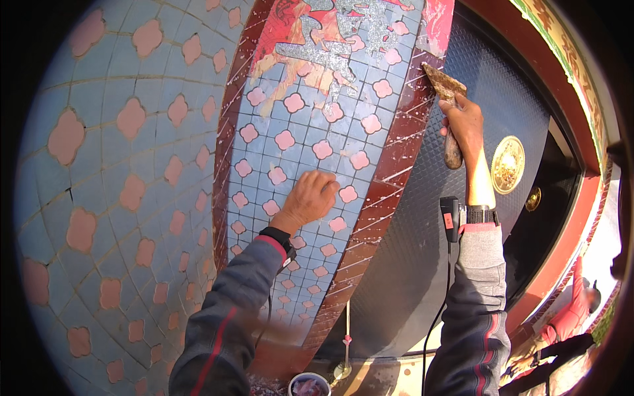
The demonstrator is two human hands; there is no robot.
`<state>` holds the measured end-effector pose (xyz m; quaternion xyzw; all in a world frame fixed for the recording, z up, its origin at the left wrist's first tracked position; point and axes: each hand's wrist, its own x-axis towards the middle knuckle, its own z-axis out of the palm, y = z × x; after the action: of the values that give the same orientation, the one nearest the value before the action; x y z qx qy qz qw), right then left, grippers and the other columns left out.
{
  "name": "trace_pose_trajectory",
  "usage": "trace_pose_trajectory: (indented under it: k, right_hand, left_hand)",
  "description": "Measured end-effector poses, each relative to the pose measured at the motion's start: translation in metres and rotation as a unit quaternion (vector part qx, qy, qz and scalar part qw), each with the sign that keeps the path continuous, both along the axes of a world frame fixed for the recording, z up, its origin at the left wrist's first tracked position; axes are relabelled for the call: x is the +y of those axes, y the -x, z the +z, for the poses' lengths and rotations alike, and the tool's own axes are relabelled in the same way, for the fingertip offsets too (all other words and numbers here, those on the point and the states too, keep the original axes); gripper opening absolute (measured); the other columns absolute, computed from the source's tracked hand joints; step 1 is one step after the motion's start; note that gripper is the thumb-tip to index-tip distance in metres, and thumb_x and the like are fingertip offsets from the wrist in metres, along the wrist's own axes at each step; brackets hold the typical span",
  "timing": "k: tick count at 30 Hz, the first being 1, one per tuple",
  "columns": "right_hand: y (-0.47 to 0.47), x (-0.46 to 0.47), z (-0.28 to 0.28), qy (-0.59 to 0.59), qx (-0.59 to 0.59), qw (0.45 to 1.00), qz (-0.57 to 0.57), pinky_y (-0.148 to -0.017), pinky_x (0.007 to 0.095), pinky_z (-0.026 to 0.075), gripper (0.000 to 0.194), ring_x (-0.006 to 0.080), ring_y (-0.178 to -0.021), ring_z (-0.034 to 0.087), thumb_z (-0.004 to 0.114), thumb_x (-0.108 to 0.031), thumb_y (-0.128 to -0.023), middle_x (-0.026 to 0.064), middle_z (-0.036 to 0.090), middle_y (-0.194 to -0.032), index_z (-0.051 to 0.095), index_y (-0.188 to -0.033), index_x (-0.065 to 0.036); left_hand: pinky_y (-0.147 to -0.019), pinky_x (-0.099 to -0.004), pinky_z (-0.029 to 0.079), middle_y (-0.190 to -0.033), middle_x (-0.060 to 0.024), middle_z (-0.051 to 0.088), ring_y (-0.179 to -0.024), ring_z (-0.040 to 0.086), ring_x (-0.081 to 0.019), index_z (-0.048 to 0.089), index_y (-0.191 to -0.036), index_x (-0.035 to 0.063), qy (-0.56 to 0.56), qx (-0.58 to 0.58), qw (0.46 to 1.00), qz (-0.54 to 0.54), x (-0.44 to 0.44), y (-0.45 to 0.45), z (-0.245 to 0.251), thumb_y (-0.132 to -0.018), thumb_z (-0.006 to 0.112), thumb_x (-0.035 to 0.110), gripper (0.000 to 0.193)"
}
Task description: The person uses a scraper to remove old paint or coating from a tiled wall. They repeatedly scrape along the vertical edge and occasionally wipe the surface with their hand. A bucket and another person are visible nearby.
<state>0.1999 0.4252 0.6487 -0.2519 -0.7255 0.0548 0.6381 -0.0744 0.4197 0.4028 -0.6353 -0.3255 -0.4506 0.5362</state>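
Observation:
My right hand (464, 123) grips a pointed trowel (448, 86) with a caked, dirty blade, its handle hanging below my fingers. The blade's tip is at the dark red tile border (421, 94), beside the edge of a black embossed door (488, 89). My left hand (309, 198) is curled in front of the blue tiled column (307, 123) with pink flower-shaped insets; no object shows in it, and whether it touches the tiles is unclear. Above it, torn red paper (282, 24) and silver glittery remnants (317, 52) cling to the tiles. Another paper strip (436, 24) is on the border higher up.
A white bucket (324, 383) with scraps inside stands at the column's foot. A long-handled tool (347, 326) is upright beside it. Gold medallions (508, 165) sit on the door. A cable (436, 317) hangs along my right sleeve. A person in red (569, 317) is at far right.

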Motion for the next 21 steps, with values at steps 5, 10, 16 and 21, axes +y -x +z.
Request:
trace_pose_trajectory:
  k: [5,10,16,21]
  right_hand:
    - [-0.001,-0.002,-0.008,0.077,-0.027,0.997,0.011,-0.046,0.031,0.048,0.031,0.0144,-0.047,0.061,0.069,-0.013,-0.091,0.0089,0.062,-0.064,0.067,-0.113,0.009]
    - [-0.003,-0.002,-0.005,0.003,0.016,1.0,0.026,-0.047,0.0307,0.048,0.036,0.0143,-0.047,0.061,0.069,-0.013,-0.091,0.0089,0.063,-0.065,0.065,-0.118,0.01]
    - [-0.008,0.002,-0.006,0.049,-0.018,0.999,0.004,-0.048,0.0314,0.049,0.028,0.014,-0.047,0.061,0.069,-0.015,-0.091,0.0087,0.063,-0.065,0.068,-0.109,0.006]
    - [-0.005,0.003,0.013,0.028,0.004,0.999,-0.021,-0.043,0.0277,0.043,0.032,0.0098,-0.047,0.057,0.069,-0.02,-0.094,0.0038,0.058,-0.062,0.067,-0.117,0.002]
  left_hand:
    - [-0.083,-0.0418,0.046,-0.107,-0.0068,0.055,-0.092,0.055,-0.0283,0.055,-0.105,0.0097,-0.002,0.0,1.0,0.001,0.0,0.0,0.001,-0.077,0.071,0.005,0.032]
    - [-0.083,-0.0417,0.046,-0.107,-0.0067,0.055,-0.092,0.055,-0.0282,0.055,-0.105,0.01,-0.004,0.0,1.0,0.0,0.0,-0.001,0.001,-0.077,0.071,0.005,0.032]
    - [-0.082,-0.0415,0.046,-0.106,-0.0071,0.055,-0.091,0.055,-0.0282,0.055,-0.105,0.0095,-0.013,0.002,1.0,0.002,0.001,0.0,0.001,-0.076,0.071,0.005,0.033]
    - [-0.082,-0.0415,0.046,-0.106,-0.0072,0.055,-0.092,0.055,-0.028,0.055,-0.105,0.0089,-0.002,0.002,1.0,-0.002,0.0,0.0,0.001,-0.077,0.071,0.005,0.032]
